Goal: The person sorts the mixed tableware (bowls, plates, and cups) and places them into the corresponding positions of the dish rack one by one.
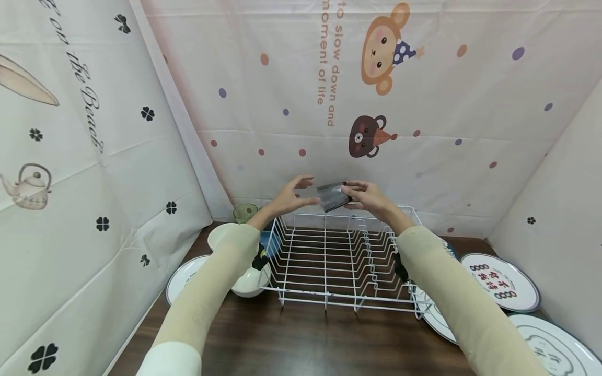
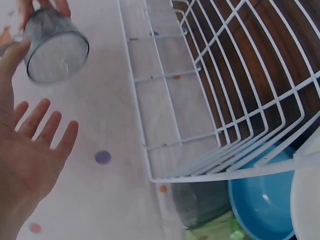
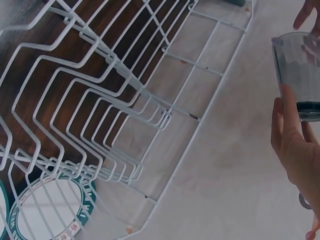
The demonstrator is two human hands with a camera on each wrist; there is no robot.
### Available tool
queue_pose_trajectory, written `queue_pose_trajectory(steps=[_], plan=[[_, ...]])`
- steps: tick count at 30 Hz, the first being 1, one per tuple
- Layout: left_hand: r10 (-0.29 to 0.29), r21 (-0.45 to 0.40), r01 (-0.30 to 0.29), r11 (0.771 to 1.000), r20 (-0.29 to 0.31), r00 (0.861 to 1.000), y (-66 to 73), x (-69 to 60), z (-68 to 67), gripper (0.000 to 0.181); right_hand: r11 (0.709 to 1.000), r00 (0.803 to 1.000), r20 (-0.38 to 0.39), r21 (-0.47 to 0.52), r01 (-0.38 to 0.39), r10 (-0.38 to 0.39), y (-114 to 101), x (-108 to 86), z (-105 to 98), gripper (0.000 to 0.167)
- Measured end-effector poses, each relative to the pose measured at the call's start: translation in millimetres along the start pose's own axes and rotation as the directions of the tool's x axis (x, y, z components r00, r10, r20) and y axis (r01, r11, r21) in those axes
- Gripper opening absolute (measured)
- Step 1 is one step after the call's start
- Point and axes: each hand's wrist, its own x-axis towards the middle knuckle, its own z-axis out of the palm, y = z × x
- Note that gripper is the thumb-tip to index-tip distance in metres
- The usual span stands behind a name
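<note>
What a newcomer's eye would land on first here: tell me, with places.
In the head view, probably the white wire rack, mid-picture on the dark brown table. Beyond its middle, the right hand holds a tilted smoky glass, with the left hand open beside it. Higher up, right of centre, a printed monkey face stands out on the pale cloth.

At least 5 plates, 3 bowls, 2 glasses and 1 rack show
</note>
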Motion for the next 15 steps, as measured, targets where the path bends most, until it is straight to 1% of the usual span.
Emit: queue_pose_trajectory(steps=[1, 2, 3, 4, 5, 6, 7, 8, 9, 10, 11, 13, 15], plan=[[-0.013, 0.015, 0.014, 1.000, -0.031, 0.999, -3.7, -1.0, -2.4, 0.060, 1.000, 1.000, -0.013, -0.005, -0.003, 0.003, 0.2, -0.3, -1.0, 0.062], [-0.030, 0.051, 0.033, 0.998, -0.060, 0.998, -7.0, -2.4, -5.0, 0.053, 1.000, 1.000, -0.024, -0.012, -0.004, 0.003, 0.7, -0.4, -1.6, 0.063], [-0.061, 0.097, 0.069, 0.993, -0.086, 0.994, -10.2, -4.4, -7.8, 0.047, 1.000, 0.999, -0.036, -0.019, -0.006, 0.005, 1.3, -0.4, -2.2, 0.063], [-0.099, 0.151, 0.114, 0.982, -0.103, 0.990, -13.3, -6.6, -10.7, 0.044, 0.999, 0.999, -0.048, -0.031, -0.009, 0.007, 2.0, -0.3, -2.9, 0.064], [-0.151, 0.215, 0.172, 0.961, -0.110, 0.982, -16.1, -9.0, -13.4, 0.043, 0.999, 0.998, -0.060, -0.041, -0.010, 0.008, 3.0, -0.2, -3.6, 0.064], [-0.207, 0.284, 0.231, 0.931, -0.110, 0.972, -19.2, -11.1, -15.9, 0.044, 0.998, 0.997, -0.074, -0.054, -0.011, 0.007, 4.1, -0.1, -4.3, 0.064], [-0.263, 0.354, 0.283, 0.891, -0.106, 0.959, -22.6, -13.0, -17.8, 0.046, 0.998, 0.996, -0.087, -0.065, -0.011, 0.006, 5.3, 0.0, -4.9, 0.064], [-0.308, 0.425, 0.323, 0.846, -0.105, 0.946, -26.0, -14.4, -19.1, 0.047, 0.997, 0.995, -0.100, -0.077, -0.011, 0.003, 6.1, 0.0, -5.3, 0.064], [-0.350, 0.475, 0.356, 0.805, -0.104, 0.931, -29.8, -15.2, -19.6, 0.046, 0.996, 0.993, -0.117, -0.089, -0.015, 0.004, 7.0, -0.1, -5.7, 0.064], [-0.375, 0.513, 0.373, 0.773, -0.104, 0.921, -33.7, -15.4, -19.4, 0.041, 0.995, 0.991, -0.134, -0.100, -0.019, 0.005, 7.6, -0.1, -6.1, 0.064], [-0.397, 0.534, 0.392, 0.749, -0.111, 0.911, -36.6, -15.7, -18.6, 0.035, 0.994, 0.988, -0.154, -0.107, -0.021, 0.005, 8.3, 0.1, -6.2, 0.063], [-0.429, 0.558, 0.425, 0.713, -0.132, 0.894, -40.1, -16.6, -16.3, 0.026, 0.991, 0.981, -0.195, -0.127, -0.031, 0.005, 9.7, 0.8, -5.8, 0.062], [-0.469, 0.580, 0.457, 0.674, -0.141, 0.872, -39.7, -16.4, -13.9, 0.020, 0.988, 0.973, -0.232, -0.150, -0.042, 0.006, 11.1, 1.7, -4.6, 0.061]])
